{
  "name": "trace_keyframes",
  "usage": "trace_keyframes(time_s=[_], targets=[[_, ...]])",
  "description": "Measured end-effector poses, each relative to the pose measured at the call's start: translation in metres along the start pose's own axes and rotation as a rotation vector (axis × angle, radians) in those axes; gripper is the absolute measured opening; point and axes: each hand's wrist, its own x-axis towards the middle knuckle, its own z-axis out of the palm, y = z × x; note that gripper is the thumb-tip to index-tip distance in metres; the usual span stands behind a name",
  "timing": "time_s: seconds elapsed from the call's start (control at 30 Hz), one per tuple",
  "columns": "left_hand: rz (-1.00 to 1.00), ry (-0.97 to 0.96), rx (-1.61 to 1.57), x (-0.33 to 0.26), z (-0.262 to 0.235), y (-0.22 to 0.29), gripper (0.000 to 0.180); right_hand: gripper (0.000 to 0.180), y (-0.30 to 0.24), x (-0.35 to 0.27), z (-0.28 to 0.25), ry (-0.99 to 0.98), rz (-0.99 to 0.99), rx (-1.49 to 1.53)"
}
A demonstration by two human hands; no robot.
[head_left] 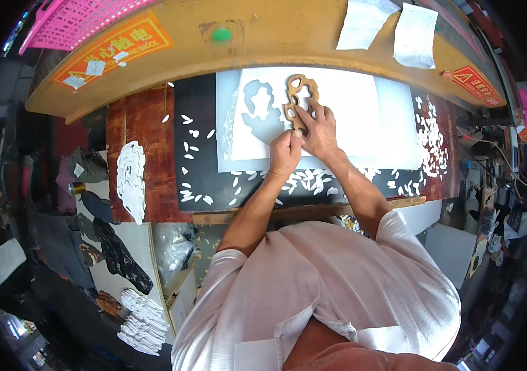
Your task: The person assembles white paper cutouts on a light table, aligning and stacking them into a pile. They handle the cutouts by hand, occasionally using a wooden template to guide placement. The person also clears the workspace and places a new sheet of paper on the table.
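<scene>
A brown, curvy-edged cutting die [292, 99] with openings through it lies on a stack of white sheet material [353, 117]. At the die's near end my left hand [285, 154] is closed, with its thumb and curled fingers pinching the edge. My right hand [321, 131] grips the die from its right side, the index finger reaching across its top. To the left of the die, a cut-out gap [267, 127] of similar outline shows blue-grey in the sheet, with a small white island inside it. The undersides of my fingers are hidden.
A yellow press beam [195, 52] with a green button [221, 34] spans the far side. Small white scraps [430, 139] litter the black board [195, 99] and the right side. Stacked white cut pieces [131, 182] lie left; a pink basket [77, 25] sits above.
</scene>
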Motion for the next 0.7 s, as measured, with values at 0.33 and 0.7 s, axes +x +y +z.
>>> trace_keyframes(time_s=[0.33,0.7], targets=[[0.065,-0.077,0.141,0.025,-0.002,0.017,0.022,0.063,0.055,0.035,-0.068,-0.169,0.554,1.298],[0.076,-0.316,0.784,0.045,0.045,0.044,0.05,0.061,0.073,0.035,-0.09,-0.142,0.663,1.453]])
